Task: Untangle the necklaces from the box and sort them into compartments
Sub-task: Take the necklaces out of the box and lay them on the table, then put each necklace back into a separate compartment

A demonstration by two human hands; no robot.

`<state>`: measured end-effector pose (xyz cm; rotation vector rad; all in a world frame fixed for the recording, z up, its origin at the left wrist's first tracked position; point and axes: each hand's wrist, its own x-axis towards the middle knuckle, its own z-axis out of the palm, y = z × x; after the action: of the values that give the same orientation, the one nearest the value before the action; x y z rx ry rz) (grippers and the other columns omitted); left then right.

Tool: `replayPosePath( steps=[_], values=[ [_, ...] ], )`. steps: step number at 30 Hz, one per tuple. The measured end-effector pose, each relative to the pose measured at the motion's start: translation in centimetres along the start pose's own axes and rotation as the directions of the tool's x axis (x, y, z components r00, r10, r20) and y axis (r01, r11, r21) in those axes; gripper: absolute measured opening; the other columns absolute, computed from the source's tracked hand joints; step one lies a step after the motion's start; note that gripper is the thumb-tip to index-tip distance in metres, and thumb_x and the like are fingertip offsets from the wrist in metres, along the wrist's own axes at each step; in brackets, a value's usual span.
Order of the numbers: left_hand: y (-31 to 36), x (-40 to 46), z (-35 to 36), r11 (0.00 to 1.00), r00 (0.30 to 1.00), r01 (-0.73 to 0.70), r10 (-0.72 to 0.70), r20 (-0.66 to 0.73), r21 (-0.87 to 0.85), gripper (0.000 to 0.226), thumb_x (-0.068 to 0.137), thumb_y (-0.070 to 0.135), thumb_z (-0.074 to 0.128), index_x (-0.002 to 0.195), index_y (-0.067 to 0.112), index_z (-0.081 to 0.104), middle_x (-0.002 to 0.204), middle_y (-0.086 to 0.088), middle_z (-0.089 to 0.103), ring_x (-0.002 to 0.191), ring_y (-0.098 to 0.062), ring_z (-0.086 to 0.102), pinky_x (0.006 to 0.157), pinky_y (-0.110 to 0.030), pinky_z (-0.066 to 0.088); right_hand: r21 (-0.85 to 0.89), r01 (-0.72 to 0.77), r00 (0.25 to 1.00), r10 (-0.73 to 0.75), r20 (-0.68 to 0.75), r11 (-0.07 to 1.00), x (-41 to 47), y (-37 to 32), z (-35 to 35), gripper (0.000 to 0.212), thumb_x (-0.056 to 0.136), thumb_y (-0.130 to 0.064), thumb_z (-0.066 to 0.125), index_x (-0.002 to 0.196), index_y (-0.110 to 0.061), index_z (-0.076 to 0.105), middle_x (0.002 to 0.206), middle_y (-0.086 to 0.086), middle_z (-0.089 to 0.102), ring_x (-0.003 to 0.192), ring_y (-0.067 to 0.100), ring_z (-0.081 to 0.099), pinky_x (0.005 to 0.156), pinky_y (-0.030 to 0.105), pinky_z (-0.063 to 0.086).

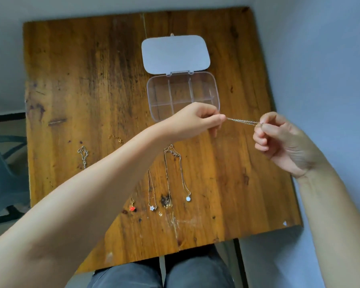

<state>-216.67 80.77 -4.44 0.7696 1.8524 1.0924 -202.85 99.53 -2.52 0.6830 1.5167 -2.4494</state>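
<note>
A thin silver necklace chain (pixel 242 120) is stretched taut between my two hands above the table. My left hand (pixel 193 123) pinches its left end, and my right hand (pixel 279 140) pinches the other end. Just behind my left hand lies the clear plastic compartment box (pixel 214 86), its lid (pixel 175 53) flipped open toward the back; its compartments look empty. Laid out on the wood near me are a necklace with a white round pendant (pixel 188 198), one with a flower pendant (pixel 153 207) and one with a red pendant (pixel 132 208). My left forearm hides parts of their chains.
The wooden table (pixel 81 80) also carries a small gold chain (pixel 115 138) and a silver chain (pixel 83 154) on the left. A teal plastic chair (pixel 2 173) stands left of the table. A pale wall runs along the right. My knees show below the near edge.
</note>
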Motion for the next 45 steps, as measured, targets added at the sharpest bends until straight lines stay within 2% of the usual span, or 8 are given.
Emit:
replayPosePath(
  steps=[5,10,18,23,28,33,37,45],
  values=[
    [-1.2,2.0,1.3,0.990,0.990,0.138,-0.138,-0.020,-0.020,0.036,0.094,0.040,0.049,0.067,0.019,0.058,0.046,0.012,0.052,0.056,-0.008,0.054,0.056,-0.010,0.046,0.001,-0.142,0.962,0.139,-0.236,0.990,-5.4,6.5,-2.8,0.006,0.075,-0.014,0.070,0.077,-0.019,0.071,0.069,0.001,0.067,0.062,0.010,0.060,0.050,0.018,0.048],
    [-3.3,4.6,6.2,0.911,0.995,0.095,-0.101,-0.008,0.401,0.031,0.095,0.031,0.051,0.077,0.008,0.061,0.064,0.002,0.055,0.061,-0.017,0.056,0.052,-0.025,0.040,-0.218,-0.365,0.836,0.216,-0.505,0.905,-7.3,13.9,-1.2,0.009,0.088,-0.012,0.063,0.089,-0.016,0.071,0.078,0.002,0.074,0.075,0.016,0.070,0.059,0.021,0.052],
    [-6.1,4.8,9.1,0.556,0.989,-0.136,0.126,0.078,0.820,0.020,0.094,0.029,0.049,0.101,0.013,0.059,0.109,-0.007,0.055,0.103,-0.026,0.047,0.087,-0.039,0.038,-0.757,-0.403,0.891,0.032,-0.452,0.514,-6.0,17.4,0.4,0.008,0.092,-0.026,0.058,0.098,-0.024,0.053,0.086,-0.006,0.064,0.077,0.011,0.064,0.066,0.021,0.052],
    [-6.9,1.1,6.9,0.683,0.986,-0.104,0.167,-0.015,0.723,0.027,0.095,0.025,0.049,0.119,0.014,0.054,0.118,-0.009,0.054,0.111,-0.028,0.047,0.089,-0.039,0.041,-0.835,-0.386,0.911,0.023,-0.411,0.393,-5.4,15.6,0.4,0.020,0.094,-0.029,0.055,0.111,-0.022,0.050,0.088,-0.004,0.063,0.076,0.012,0.062,0.062,0.019,0.048],
    [-10.2,-9.2,2.4,0.796,0.919,0.192,0.059,-0.389,0.574,0.020,0.092,0.018,0.052,0.110,0.008,0.054,0.106,-0.012,0.060,0.097,-0.032,0.053,0.079,-0.042,0.045,-0.916,-0.211,0.972,-0.029,-0.235,0.341,-1.6,13.0,5.5,0.014,0.096,-0.024,0.049,0.108,-0.021,0.055,0.080,-0.008,0.061,0.067,0.004,0.057,0.050,0.016,0.036],
    [-16.2,-21.6,1.6,0.755,0.690,0.577,-0.245,-0.681,0.312,0.017,0.091,0.021,0.053,0.104,0.010,0.052,0.097,-0.008,0.059,0.092,-0.030,0.054,0.078,-0.042,0.044,-0.978,0.059,0.996,0.048,0.070,0.202,3.7,14.2,15.6,0.018,0.095,-0.020,0.044,0.106,-0.019,0.058,0.091,0.000,0.064,0.079,0.021,0.061,0.065,0.033,0.050],
    [-18.7,-26.5,4.3,0.714,0.538,0.692,-0.410,-0.737,0.108,0.018,0.089,0.033,0.056,0.093,0.016,0.053,0.088,-0.001,0.059,0.081,-0.022,0.055,0.073,-0.038,0.048,-0.939,0.324,0.935,0.112,0.336,0.111,5.5,17.8,22.7,0.022,0.096,-0.016,0.044,0.111,-0.014,0.060,0.109,0.007,0.061,0.097,0.026,0.058,0.075,0.036,0.047],
    [-20.2,-27.3,6.5,0.729,0.587,0.645,-0.282,-0.759,0.228,0.012,0.085,0.022,0.064,0.084,0.011,0.063,0.082,-0.005,0.057,0.078,-0.022,0.053,0.070,-0.034,0.044,-0.845,0.535,0.829,0.188,0.527,0.006,6.2,21.7,27.6,0.023,0.092,-0.010,0.047,0.109,-0.011,0.063,0.111,0.010,0.057,0.099,0.029,0.056,0.072,0.041,0.049]
  ],
)
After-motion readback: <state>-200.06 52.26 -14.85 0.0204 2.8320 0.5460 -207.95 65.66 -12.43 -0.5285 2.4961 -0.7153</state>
